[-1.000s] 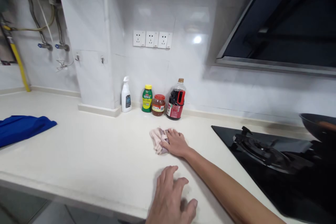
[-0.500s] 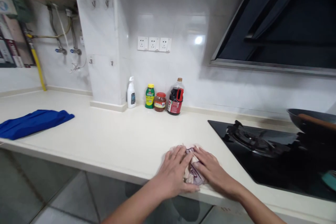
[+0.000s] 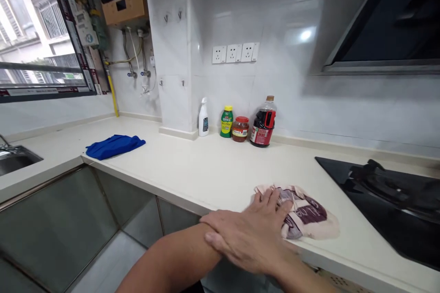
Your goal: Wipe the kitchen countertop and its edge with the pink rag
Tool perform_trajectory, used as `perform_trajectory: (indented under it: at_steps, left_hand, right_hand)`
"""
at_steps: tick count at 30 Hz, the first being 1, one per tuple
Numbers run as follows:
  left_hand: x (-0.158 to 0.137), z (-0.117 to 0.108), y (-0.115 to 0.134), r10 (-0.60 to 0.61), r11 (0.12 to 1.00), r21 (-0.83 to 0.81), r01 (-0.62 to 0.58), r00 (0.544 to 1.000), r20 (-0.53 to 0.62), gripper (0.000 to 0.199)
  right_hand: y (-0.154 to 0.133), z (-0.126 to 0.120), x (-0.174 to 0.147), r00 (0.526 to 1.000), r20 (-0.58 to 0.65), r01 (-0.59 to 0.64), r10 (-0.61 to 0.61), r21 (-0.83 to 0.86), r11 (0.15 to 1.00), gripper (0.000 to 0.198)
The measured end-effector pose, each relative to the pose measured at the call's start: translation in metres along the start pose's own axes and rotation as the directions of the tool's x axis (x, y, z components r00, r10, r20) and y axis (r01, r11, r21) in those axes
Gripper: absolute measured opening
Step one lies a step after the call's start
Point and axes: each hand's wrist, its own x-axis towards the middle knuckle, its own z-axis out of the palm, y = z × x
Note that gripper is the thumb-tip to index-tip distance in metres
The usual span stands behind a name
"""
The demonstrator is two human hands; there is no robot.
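A crumpled pale pink cloth [image 3: 309, 213] with dark purple print lies on the cream countertop near its front edge. My left hand [image 3: 271, 206] rests on the cloth's left part, fingers spread and flat. My right hand [image 3: 240, 238] crosses over the left arm and is closed around the left wrist, apart from the cloth. Its palm side and some fingertips are hidden.
Against the wall stand a white spray bottle [image 3: 203, 119], a green bottle [image 3: 226, 122], a red-lidded jar [image 3: 240, 130] and a dark sauce bottle [image 3: 264, 123]. The black gas hob [image 3: 381, 219] is at right. A blue cloth [image 3: 115, 146] and sink [image 3: 20, 160] are at left.
My right hand has left the cloth and moved left onto my left wrist. The cloth lies more spread out. The view has turned left, showing the window and sink.
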Motion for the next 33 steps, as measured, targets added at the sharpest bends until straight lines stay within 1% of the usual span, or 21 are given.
perform_trajectory:
  at_steps: [1, 2, 3, 4, 6, 8, 10, 12, 15, 17, 20, 23, 25, 26, 28, 31, 33]
  left_hand:
    - [-0.003, -0.001, -0.003, 0.051, 0.999, 0.002, -0.051, 0.998, 0.021, 0.107]
    - [-0.005, -0.002, -0.006, 0.067, 0.998, -0.004, -0.067, 0.997, 0.024, 0.112]
    - [-0.006, -0.002, -0.009, 0.073, 0.997, -0.012, -0.073, 0.997, 0.024, 0.112]
    - [-0.006, -0.001, -0.01, 0.073, 0.997, -0.017, -0.073, 0.997, 0.026, 0.111]
    - [-0.004, 0.002, -0.011, 0.065, 0.998, -0.022, -0.065, 0.998, 0.026, 0.11]
    - [-0.002, 0.004, -0.01, 0.049, 0.998, -0.024, -0.049, 0.999, 0.002, 0.108]
    - [-0.001, 0.005, -0.008, 0.031, 0.999, -0.03, -0.031, 0.999, -0.015, 0.108]
    - [-0.001, 0.005, -0.005, 0.013, 0.999, -0.039, -0.014, 1.0, -0.015, 0.111]
    - [0.0, 0.005, -0.004, -0.012, 0.999, -0.035, 0.012, 1.0, 0.004, 0.114]
    - [0.001, 0.007, -0.005, -0.02, 0.999, -0.026, 0.02, 1.0, -0.002, 0.114]
    - [0.003, 0.011, -0.008, -0.018, 1.0, -0.018, 0.018, 1.0, -0.014, 0.117]
    - [0.006, 0.011, -0.009, -0.03, 0.999, -0.015, 0.031, 0.999, 0.031, 0.119]
    - [0.008, 0.01, -0.01, -0.04, 0.999, -0.013, 0.041, 0.998, 0.055, 0.118]
    - [0.009, 0.009, -0.01, -0.046, 0.999, -0.012, 0.046, 0.997, 0.058, 0.118]
    - [0.01, 0.007, -0.009, -0.046, 0.999, -0.001, 0.046, 0.997, 0.056, 0.118]
    - [0.011, 0.004, -0.009, -0.051, 0.998, 0.028, 0.049, 0.998, 0.046, 0.119]
    - [0.009, 0.002, -0.008, -0.04, 0.998, 0.044, 0.039, 0.999, 0.023, 0.118]
  right_hand:
    - [-0.014, -0.003, 0.012, 0.994, 0.077, 0.075, -0.08, 0.061, 0.995, 0.032]
    - [-0.024, -0.006, 0.024, 0.976, 0.148, 0.144, -0.161, 0.119, 0.982, 0.028]
    - [-0.03, -0.008, 0.035, 0.953, 0.201, 0.193, -0.226, 0.171, 0.966, 0.024]
    - [-0.033, -0.009, 0.045, 0.935, 0.237, 0.216, -0.265, 0.214, 0.953, 0.021]
    - [-0.028, -0.007, 0.059, 0.914, 0.29, 0.198, -0.283, 0.29, 0.936, 0.017]
    - [-0.015, -0.002, 0.064, 0.905, 0.322, 0.164, -0.277, 0.337, 0.927, 0.019]
    - [-0.003, 0.003, 0.062, 0.91, 0.305, 0.168, -0.282, 0.35, 0.921, 0.02]
    - [0.004, 0.005, 0.056, 0.924, 0.268, 0.179, -0.274, 0.331, 0.927, 0.02]
    - [0.004, 0.002, 0.048, 0.935, 0.284, 0.133, -0.213, 0.276, 0.952, 0.02]
    - [0.002, -0.002, 0.042, 0.948, 0.275, 0.096, -0.16, 0.234, 0.968, 0.022]
    - [0.004, -0.007, 0.031, 0.974, 0.211, 0.043, -0.08, 0.171, 0.984, 0.026]
    - [0.012, -0.011, 0.017, 0.991, 0.137, -0.014, 0.001, 0.096, 0.995, 0.03]
    - [0.019, -0.014, 0.008, 0.996, 0.084, -0.032, 0.028, 0.051, 0.998, 0.033]
    - [0.022, -0.015, 0.006, 0.997, 0.066, -0.034, 0.031, 0.039, 0.999, 0.033]
    - [0.025, -0.018, 0.005, 0.997, 0.07, -0.024, 0.02, 0.052, 0.998, 0.033]
    - [0.02, -0.019, 0.019, 0.991, 0.13, 0.004, -0.021, 0.127, 0.992, 0.03]
    - [0.012, -0.016, 0.033, 0.978, 0.188, 0.048, -0.084, 0.19, 0.981, 0.025]
